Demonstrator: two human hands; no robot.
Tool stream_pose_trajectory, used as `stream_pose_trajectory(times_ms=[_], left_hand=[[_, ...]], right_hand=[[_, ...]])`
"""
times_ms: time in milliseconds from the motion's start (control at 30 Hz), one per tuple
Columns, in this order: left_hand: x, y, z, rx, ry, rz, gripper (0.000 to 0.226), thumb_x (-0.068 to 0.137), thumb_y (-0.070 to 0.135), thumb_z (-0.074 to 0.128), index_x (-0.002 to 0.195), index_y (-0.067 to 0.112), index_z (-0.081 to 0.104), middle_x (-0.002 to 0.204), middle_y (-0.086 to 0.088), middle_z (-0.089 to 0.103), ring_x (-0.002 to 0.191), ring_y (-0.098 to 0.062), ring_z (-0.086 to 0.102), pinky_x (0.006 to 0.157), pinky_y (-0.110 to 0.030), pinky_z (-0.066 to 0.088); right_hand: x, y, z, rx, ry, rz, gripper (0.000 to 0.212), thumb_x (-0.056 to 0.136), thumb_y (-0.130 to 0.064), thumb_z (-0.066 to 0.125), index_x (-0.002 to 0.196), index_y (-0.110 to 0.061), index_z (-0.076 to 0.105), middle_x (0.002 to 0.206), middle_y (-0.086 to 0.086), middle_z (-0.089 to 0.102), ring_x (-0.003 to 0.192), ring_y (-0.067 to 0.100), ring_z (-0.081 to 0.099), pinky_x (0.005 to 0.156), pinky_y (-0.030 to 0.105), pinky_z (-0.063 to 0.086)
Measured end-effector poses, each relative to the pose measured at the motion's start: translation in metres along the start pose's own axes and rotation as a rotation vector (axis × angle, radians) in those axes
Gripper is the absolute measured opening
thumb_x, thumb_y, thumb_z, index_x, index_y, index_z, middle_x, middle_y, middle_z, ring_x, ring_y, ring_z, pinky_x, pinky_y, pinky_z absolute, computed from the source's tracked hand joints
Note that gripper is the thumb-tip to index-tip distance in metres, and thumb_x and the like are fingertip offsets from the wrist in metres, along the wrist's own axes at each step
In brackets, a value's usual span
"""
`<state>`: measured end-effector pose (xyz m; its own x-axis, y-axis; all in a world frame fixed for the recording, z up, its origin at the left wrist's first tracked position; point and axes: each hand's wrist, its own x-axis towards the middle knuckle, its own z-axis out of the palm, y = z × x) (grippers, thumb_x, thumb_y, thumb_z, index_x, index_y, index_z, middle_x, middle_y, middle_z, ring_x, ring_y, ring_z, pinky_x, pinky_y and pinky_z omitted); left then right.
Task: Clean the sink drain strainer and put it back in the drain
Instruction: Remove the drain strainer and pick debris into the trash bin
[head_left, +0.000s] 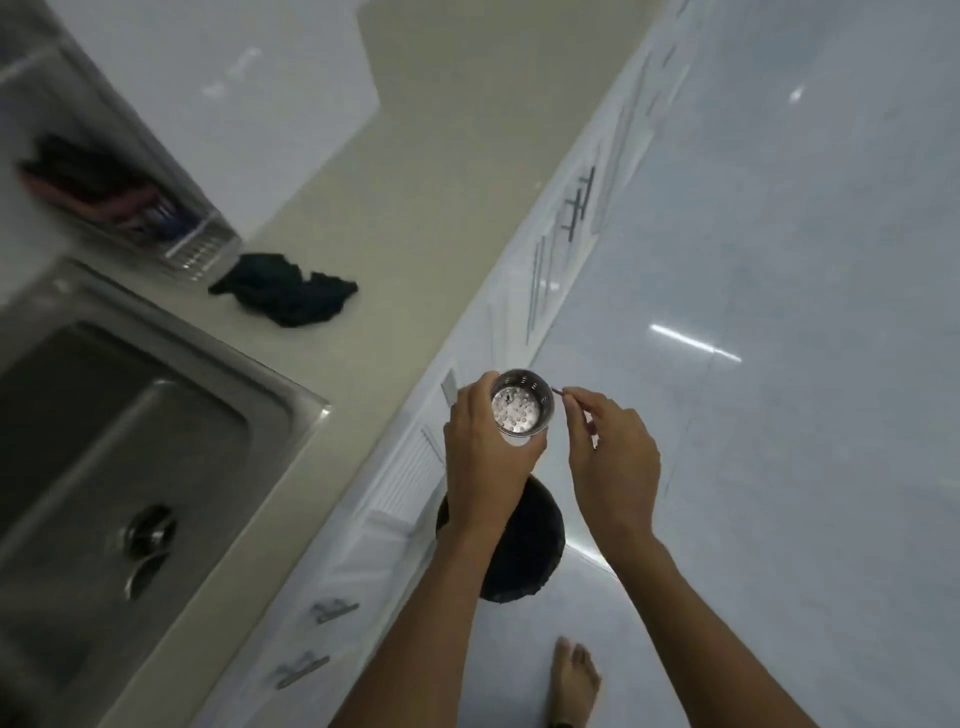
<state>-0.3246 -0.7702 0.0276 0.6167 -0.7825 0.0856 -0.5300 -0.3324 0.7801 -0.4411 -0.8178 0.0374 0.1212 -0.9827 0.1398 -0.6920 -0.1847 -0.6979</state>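
Note:
My left hand (483, 457) grips a round steel drain strainer (521, 407), a perforated cup with its open side toward me, held over the floor beside the counter. My right hand (610, 447) pinches a thin stick-like tool (560, 391) whose tip sits just outside the strainer's right rim. The steel sink (130, 415) lies at the left, and its open drain hole (150, 530) shows in the basin floor.
A black bin (524, 545) stands on the pale floor right under my hands. A dark cloth (291, 293) lies crumpled on the beige counter (415, 208). A dish rack (114, 192) with utensils sits behind the sink. White cabinet fronts (395, 488) run below the counter. My bare foot (571, 675) is on the floor.

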Motion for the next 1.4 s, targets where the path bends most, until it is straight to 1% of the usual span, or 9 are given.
stream_pose_trajectory(times_ms=[167,300,500,667,833,967,1100,1267,1400], left_hand=[[0.038,0.066,-0.084,-0.032,0.261,0.016,0.079,0.072,0.044,0.087,0.138,0.024,0.048,0.128,0.005,0.058,0.117,-0.013,0.056,0.095,-0.029,0.051],[0.054,0.067,-0.153,0.03,0.415,-0.023,0.078,0.072,0.042,0.087,0.138,0.02,0.051,0.129,0.001,0.059,0.121,-0.017,0.057,0.099,-0.038,0.052],[0.033,-0.021,-0.246,0.09,0.486,-0.227,0.077,0.069,0.043,0.088,0.135,0.027,0.051,0.128,0.005,0.06,0.116,-0.016,0.058,0.094,-0.042,0.055],[-0.005,-0.137,-0.304,0.133,0.581,-0.489,0.083,0.065,0.033,0.087,0.139,0.02,0.051,0.131,-0.004,0.065,0.115,-0.031,0.063,0.097,-0.042,0.051],[-0.043,-0.263,-0.351,0.212,0.365,-0.843,0.083,0.075,0.026,0.087,0.145,0.023,0.043,0.142,-0.008,0.049,0.12,-0.036,0.06,0.093,-0.041,0.051],[-0.06,-0.328,-0.364,0.306,0.218,-0.956,0.068,0.086,0.025,0.078,0.143,0.012,0.044,0.144,-0.017,0.043,0.119,-0.043,0.058,0.096,-0.048,0.05],[-0.07,-0.369,-0.362,0.353,0.091,-1.029,0.059,0.092,0.021,0.074,0.14,0.008,0.042,0.142,-0.023,0.045,0.124,-0.045,0.054,0.104,-0.05,0.047],[-0.073,-0.384,-0.353,0.367,-0.077,-1.105,0.087,0.084,0.035,0.083,0.148,0.008,0.031,0.146,-0.022,0.045,0.132,-0.042,0.049,0.108,-0.052,0.042],[-0.071,-0.388,-0.352,0.448,-0.092,-1.022,0.102,0.071,0.045,0.088,0.149,0.012,0.032,0.149,-0.02,0.042,0.136,-0.039,0.043,0.11,-0.05,0.035]], right_hand=[[0.031,-0.109,-0.049,0.08,0.052,-0.214,0.019,0.102,-0.039,0.055,0.114,-0.036,0.07,0.1,-0.021,0.071,0.084,0.005,0.059,0.068,0.02,0.045],[0.031,-0.183,-0.046,0.165,0.0,-0.346,0.019,0.102,-0.041,0.053,0.113,-0.037,0.068,0.101,-0.021,0.071,0.084,0.006,0.06,0.068,0.022,0.047],[-0.015,-0.254,0.024,0.187,-0.19,-0.509,0.026,0.102,-0.043,0.051,0.117,-0.032,0.069,0.103,-0.015,0.072,0.084,0.007,0.06,0.067,0.022,0.048],[-0.076,-0.287,0.105,0.204,-0.385,-0.568,0.025,0.104,-0.039,0.051,0.118,-0.03,0.071,0.107,-0.011,0.073,0.087,0.008,0.063,0.074,0.02,0.048],[-0.121,-0.296,0.175,0.179,-0.516,-0.542,0.03,0.105,-0.039,0.048,0.117,-0.024,0.071,0.105,-0.005,0.073,0.091,0.012,0.065,0.076,0.028,0.054],[-0.131,-0.296,0.216,0.115,-0.527,-0.502,0.03,0.105,-0.039,0.049,0.118,-0.023,0.071,0.101,-0.006,0.073,0.086,0.009,0.062,0.071,0.02,0.045],[-0.131,-0.292,0.24,0.059,-0.581,-0.464,0.029,0.104,-0.039,0.05,0.117,-0.023,0.07,0.101,-0.006,0.073,0.085,0.009,0.063,0.072,0.027,0.054],[-0.134,-0.294,0.252,0.029,-0.631,-0.463,0.025,0.103,-0.039,0.053,0.115,-0.026,0.071,0.106,-0.01,0.073,0.09,0.011,0.065,0.078,0.035,0.058],[-0.134,-0.3,0.261,-0.006,-0.65,-0.459,0.027,0.103,-0.041,0.052,0.116,-0.025,0.07,0.109,-0.01,0.073,0.092,0.01,0.066,0.079,0.037,0.059]])
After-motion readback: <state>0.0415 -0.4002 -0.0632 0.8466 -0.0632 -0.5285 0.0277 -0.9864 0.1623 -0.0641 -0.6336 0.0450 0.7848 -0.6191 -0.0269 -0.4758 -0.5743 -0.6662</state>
